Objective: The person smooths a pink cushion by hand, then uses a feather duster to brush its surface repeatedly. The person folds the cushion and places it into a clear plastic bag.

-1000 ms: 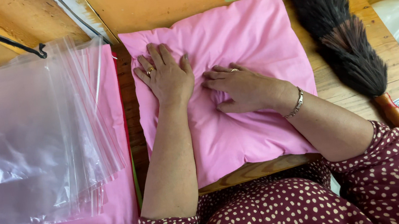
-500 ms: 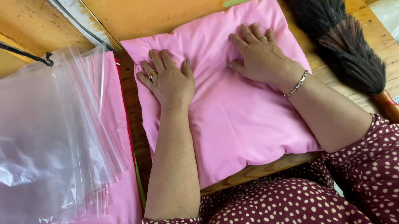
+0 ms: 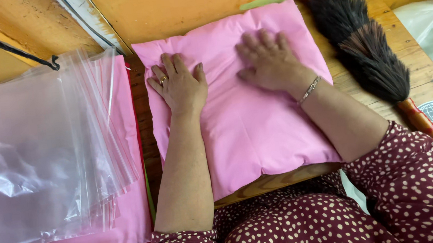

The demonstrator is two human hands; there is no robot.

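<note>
Both hands, left (image 3: 180, 85) and right (image 3: 269, 62), press flat and ungrasping on the pillow (image 3: 249, 128), which overhangs the table (image 3: 363, 90) edge and might slip off.

Matt pink cloth pillow (image 3: 248, 118); glossy clear plastic bags (image 3: 43, 156).

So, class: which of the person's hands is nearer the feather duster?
Right. The right hand lies flat on the pink pillow, just beside the feather duster; the left hand rests near the pillow's far edge.
</note>
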